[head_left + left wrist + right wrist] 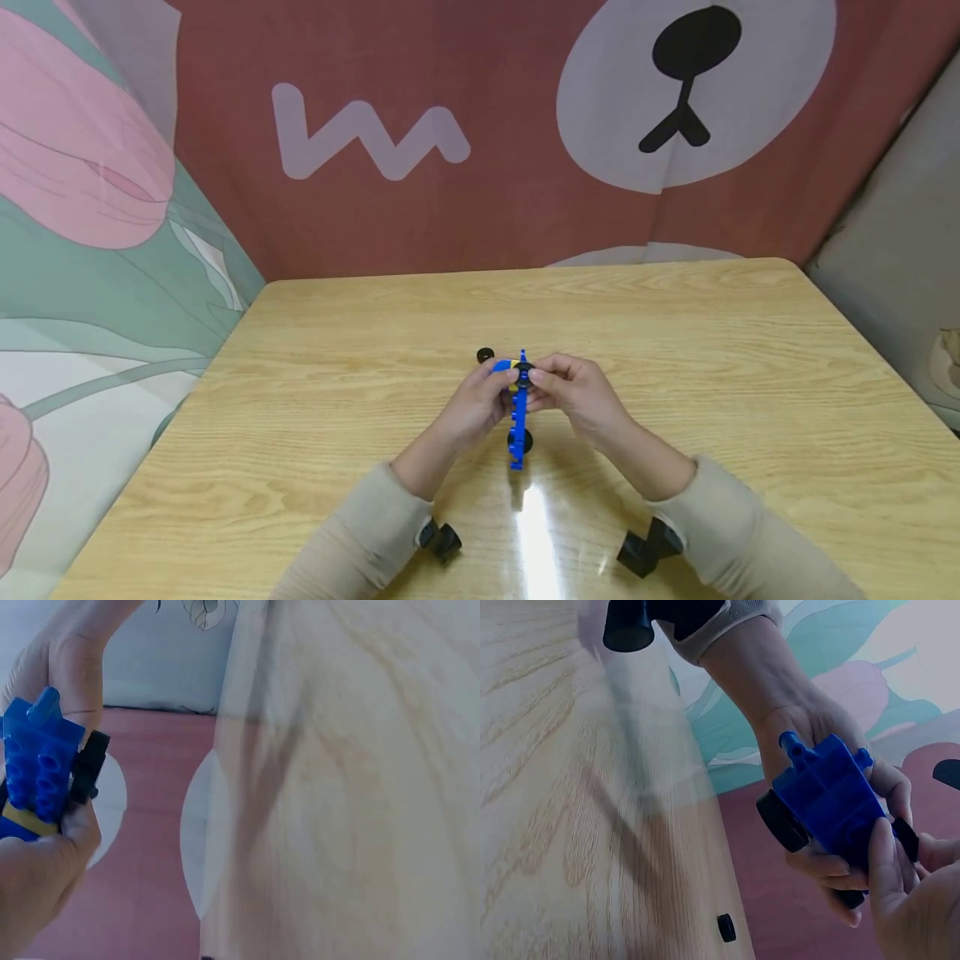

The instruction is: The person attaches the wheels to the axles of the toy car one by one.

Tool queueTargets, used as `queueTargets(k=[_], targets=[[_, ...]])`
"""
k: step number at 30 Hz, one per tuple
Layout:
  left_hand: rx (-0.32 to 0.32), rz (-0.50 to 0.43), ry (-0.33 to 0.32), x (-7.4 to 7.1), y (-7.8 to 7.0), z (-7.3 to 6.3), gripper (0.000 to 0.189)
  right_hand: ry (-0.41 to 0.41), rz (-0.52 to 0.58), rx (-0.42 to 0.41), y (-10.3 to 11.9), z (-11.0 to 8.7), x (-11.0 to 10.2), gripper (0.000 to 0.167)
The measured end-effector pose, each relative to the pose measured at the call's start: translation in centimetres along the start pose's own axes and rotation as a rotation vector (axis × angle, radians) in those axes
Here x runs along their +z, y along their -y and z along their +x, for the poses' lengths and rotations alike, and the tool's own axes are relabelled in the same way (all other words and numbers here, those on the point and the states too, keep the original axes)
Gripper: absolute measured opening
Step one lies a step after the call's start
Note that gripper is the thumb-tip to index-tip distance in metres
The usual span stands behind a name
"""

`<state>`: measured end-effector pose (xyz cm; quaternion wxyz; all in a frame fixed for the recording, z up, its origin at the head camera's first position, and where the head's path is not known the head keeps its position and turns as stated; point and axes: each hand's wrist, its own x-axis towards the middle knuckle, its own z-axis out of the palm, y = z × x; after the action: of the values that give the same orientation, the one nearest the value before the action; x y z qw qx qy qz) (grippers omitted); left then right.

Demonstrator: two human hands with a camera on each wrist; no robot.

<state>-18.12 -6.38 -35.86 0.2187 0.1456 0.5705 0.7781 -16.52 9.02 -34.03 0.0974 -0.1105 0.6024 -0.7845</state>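
Observation:
A blue toy car base, with studs and a short yellow part, is held up above the table on edge. My left hand grips its body from the left. With thumb and fingers, my right hand pinches a small black wheel at the side of the base. Another wheel sits at a different corner, and a further black wheel shows beneath the left hand's fingers. Bare blue axle stubs stick out at one end.
On the wood-grain table, a loose black wheel lies just beyond the left hand. A patterned cloth hangs behind the far edge. Black wrist cameras jut from both sleeves over the table.

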Motion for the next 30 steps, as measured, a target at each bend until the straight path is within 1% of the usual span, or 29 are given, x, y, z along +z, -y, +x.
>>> queueTargets(k=[3, 7, 9, 12, 16, 18, 24, 30], targets=[[-0.011, -0.001, -0.002, 0.1, 0.2, 0.1, 0.015, -0.015, -0.009, 0.011, -0.2, 0.0, -0.1, 0.015], [-0.019, 0.008, 0.016, 0.0, 0.2, 0.3, 0.015, -0.026, -0.017, 0.017, -0.3, 0.1, -0.3, 0.013], [-0.023, 0.020, 0.023, -0.1, 0.2, 0.4, 0.018, -0.028, -0.021, 0.014, -0.4, 0.2, -0.4, 0.011], [-0.044, 0.071, 0.018, -0.5, 0.1, 0.5, 0.025, -0.026, -0.039, 0.011, -0.5, 0.3, -0.5, 0.009], [-0.078, 0.180, 0.004, -1.2, -0.1, 0.4, 0.037, -0.022, -0.072, 0.021, -0.6, 0.3, -0.7, 0.015], [-0.092, 0.212, -0.001, -1.5, -0.2, 0.4, 0.040, -0.021, -0.089, 0.028, -0.6, 0.3, -0.8, 0.017], [-0.104, 0.239, -0.021, -2.1, -0.5, 0.2, 0.040, -0.021, -0.116, 0.037, -0.7, 0.3, -1.1, 0.023], [-0.112, 0.259, -0.036, -2.1, -0.5, 0.0, 0.038, -0.022, -0.109, 0.045, -0.7, 0.3, -1.2, 0.022]])
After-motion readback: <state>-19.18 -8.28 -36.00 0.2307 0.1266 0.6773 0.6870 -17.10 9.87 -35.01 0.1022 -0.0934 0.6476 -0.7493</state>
